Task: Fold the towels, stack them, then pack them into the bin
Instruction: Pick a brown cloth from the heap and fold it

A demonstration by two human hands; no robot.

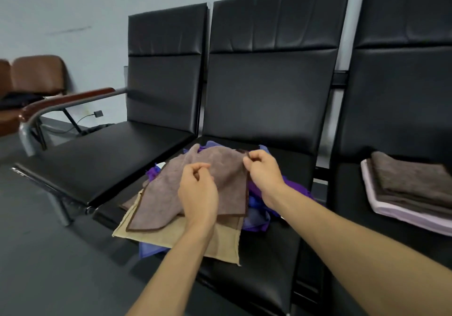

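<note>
A loose heap of towels lies on the middle black seat. On top is a grey-brown towel with a dark hem. Under it lie a beige towel and crumpled purple and blue towels. My right hand pinches the grey-brown towel's far right corner. My left hand hovers over the towel's middle with curled fingers; whether it holds cloth is unclear. A folded stack of brown towels on a pale lilac one rests on the right seat. No bin is in view.
Three joined black padded chairs stand against a pale wall; the left seat is bare. A wooden armrest on a metal frame juts out at left. Brown chairs and a cable sit farther left. Dark floor fills the lower left.
</note>
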